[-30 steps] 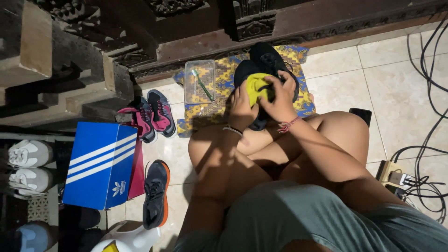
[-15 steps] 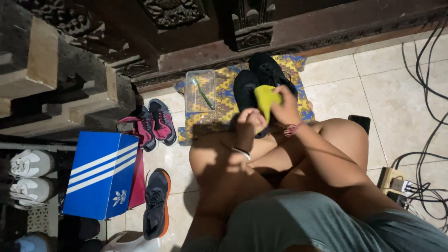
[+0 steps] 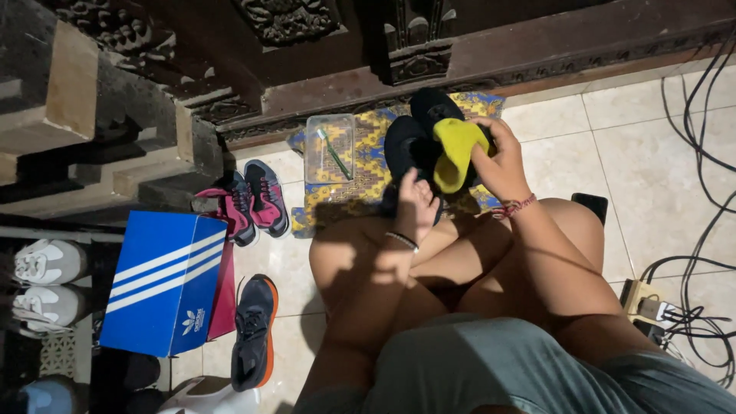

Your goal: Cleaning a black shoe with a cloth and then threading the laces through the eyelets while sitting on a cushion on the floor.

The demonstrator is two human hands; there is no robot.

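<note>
The right hand [image 3: 502, 165] grips a yellow cloth [image 3: 454, 153], now lifted off the black shoe [image 3: 406, 149] and draped against the second black shoe [image 3: 433, 107] — a second ago both hands pressed it on 1 shoe. The left hand [image 3: 416, 207] closes on the near shoe's edge, steadying it over the patterned mat [image 3: 360, 165] — the wiping seems paused. A clear tub [image 3: 328, 146] sits beside.

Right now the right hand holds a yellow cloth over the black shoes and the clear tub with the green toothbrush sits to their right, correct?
Not quite: the head view shows the clear tub with the green toothbrush left of the black shoes. The right hand does hold the yellow cloth.
</note>
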